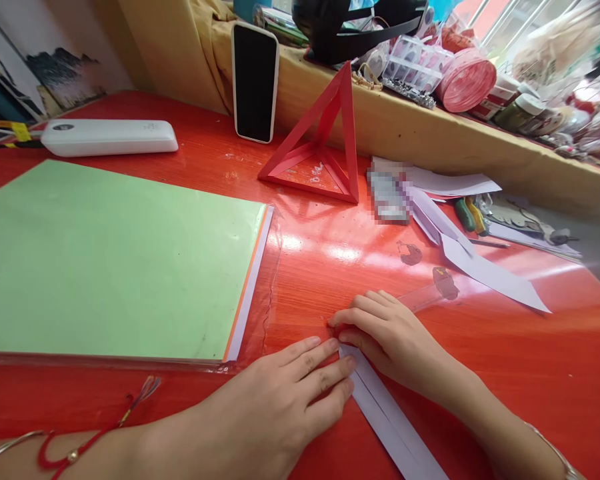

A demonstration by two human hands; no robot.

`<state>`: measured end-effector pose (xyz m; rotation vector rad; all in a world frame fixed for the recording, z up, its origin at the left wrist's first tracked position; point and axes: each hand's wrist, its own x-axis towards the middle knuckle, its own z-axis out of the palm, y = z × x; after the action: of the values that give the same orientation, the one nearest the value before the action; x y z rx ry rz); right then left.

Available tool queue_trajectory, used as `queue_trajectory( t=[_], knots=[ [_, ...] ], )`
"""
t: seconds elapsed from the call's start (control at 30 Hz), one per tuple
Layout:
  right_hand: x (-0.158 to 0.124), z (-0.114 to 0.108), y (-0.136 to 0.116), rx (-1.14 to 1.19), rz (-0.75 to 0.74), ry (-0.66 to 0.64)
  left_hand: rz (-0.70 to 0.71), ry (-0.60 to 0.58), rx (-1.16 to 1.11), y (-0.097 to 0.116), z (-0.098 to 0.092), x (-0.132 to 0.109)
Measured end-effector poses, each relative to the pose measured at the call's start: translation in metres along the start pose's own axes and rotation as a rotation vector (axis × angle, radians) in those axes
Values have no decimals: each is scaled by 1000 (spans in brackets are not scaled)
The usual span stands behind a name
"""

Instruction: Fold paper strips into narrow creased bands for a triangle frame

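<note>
A long folded white paper strip (387,423) lies on the red table (530,360), running from the middle toward the near edge. My left hand (285,393) lies flat beside it, fingers stretched, fingertips pressing on the strip's far end. My right hand (387,333) rests on the same end from the other side, fingers together and bent, pressing the paper down. A clear plastic ruler (430,293) lies just beyond my right hand.
A stack of coloured paper, green on top (105,260), fills the left. A red paper pyramid frame (325,143), a phone (255,81) leaning on the ledge, a white power bank (109,137), paper offcuts (485,270) and a cluttered ledge (430,67) lie behind.
</note>
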<state>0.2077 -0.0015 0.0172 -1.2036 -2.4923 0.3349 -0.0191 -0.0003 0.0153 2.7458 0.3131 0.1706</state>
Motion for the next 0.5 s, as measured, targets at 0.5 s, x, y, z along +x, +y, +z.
queue_trajectory(
  t=[0.5],
  knots=[
    [-6,-8,26,-123,90,199,38,39,49,-1,-6,-7]
  ],
)
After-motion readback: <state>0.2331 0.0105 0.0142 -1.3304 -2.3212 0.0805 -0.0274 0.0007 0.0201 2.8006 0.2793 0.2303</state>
